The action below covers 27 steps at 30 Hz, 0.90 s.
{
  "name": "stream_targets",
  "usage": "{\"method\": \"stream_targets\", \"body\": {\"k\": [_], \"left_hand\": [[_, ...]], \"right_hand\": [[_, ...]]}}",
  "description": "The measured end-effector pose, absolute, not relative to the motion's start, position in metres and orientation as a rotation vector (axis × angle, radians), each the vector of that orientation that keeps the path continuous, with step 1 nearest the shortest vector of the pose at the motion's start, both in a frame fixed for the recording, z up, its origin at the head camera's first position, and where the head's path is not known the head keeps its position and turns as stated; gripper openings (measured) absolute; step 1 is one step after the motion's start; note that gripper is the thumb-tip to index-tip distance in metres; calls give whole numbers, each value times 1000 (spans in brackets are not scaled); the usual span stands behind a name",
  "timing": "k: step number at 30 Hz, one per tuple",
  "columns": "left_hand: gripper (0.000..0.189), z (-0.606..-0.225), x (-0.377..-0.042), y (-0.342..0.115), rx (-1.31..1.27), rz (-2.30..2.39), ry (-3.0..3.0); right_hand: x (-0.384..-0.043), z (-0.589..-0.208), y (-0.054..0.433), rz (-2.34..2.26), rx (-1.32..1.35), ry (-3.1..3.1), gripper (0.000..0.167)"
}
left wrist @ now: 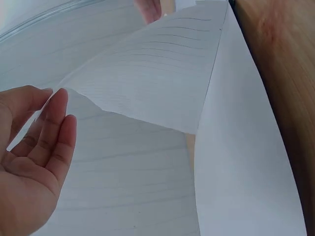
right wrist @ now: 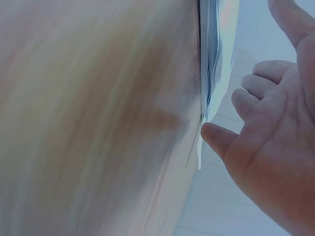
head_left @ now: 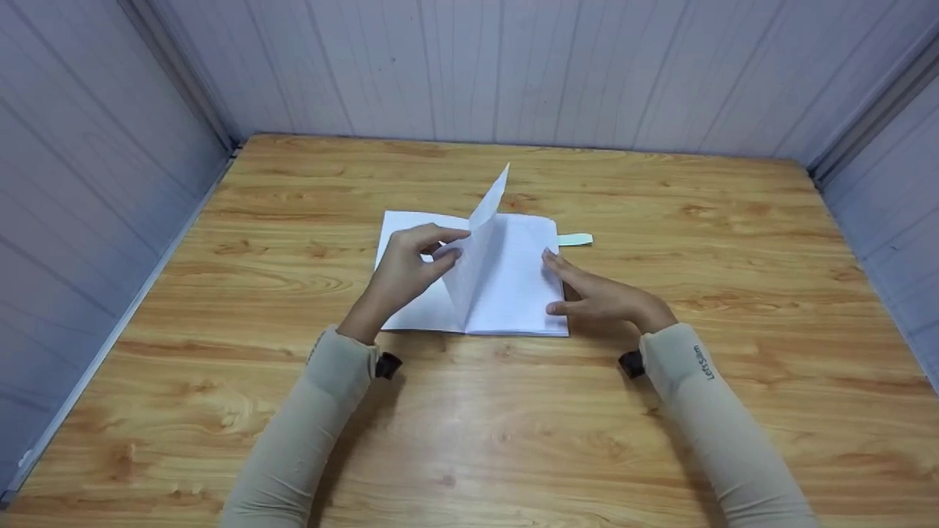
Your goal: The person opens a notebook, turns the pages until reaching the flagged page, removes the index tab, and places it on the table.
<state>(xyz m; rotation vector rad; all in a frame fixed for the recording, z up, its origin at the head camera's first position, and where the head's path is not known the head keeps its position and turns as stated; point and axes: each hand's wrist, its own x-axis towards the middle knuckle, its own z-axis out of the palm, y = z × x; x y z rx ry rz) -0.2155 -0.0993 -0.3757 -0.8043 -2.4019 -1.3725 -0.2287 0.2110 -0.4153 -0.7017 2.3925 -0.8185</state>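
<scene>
An open notebook [head_left: 517, 293] with white pages lies on the wooden table. Its raised leaf [head_left: 490, 205] stands up from the spine, and faint ruled lines show on it in the left wrist view. My left hand [head_left: 407, 264] pinches the edge of this leaf between thumb and fingers, above the left page. At the notebook's right edge, my right hand [head_left: 605, 297] touches the right page with fingers spread. The right wrist view shows a fingertip at the stacked page edges [right wrist: 214, 64]. A pale green strip [head_left: 576, 239] sticks out beyond the right side.
The wooden tabletop [head_left: 469, 440] extends around the notebook on all sides. Pale panelled walls [head_left: 462, 73] border it at the back, left and right. A small dark device sits at each wrist, by the sleeve cuffs.
</scene>
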Motion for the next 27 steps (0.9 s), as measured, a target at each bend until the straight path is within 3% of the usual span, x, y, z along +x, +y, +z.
{"method": "stream_targets", "body": {"k": [8,18,27], "left_hand": [[26,-379,-215,-109,-779,-1369,-2419],[56,-380,-217,-124,-989,-1021,-2510],[54,-377,-217,-142,-980,-908,-2684]], "right_hand": [[-229,-420,211,-850,-740,2371,92],[-226,-424,212,-848,-722,2364,93],[-227,-423,208,-797,-723,2403,90]]}}
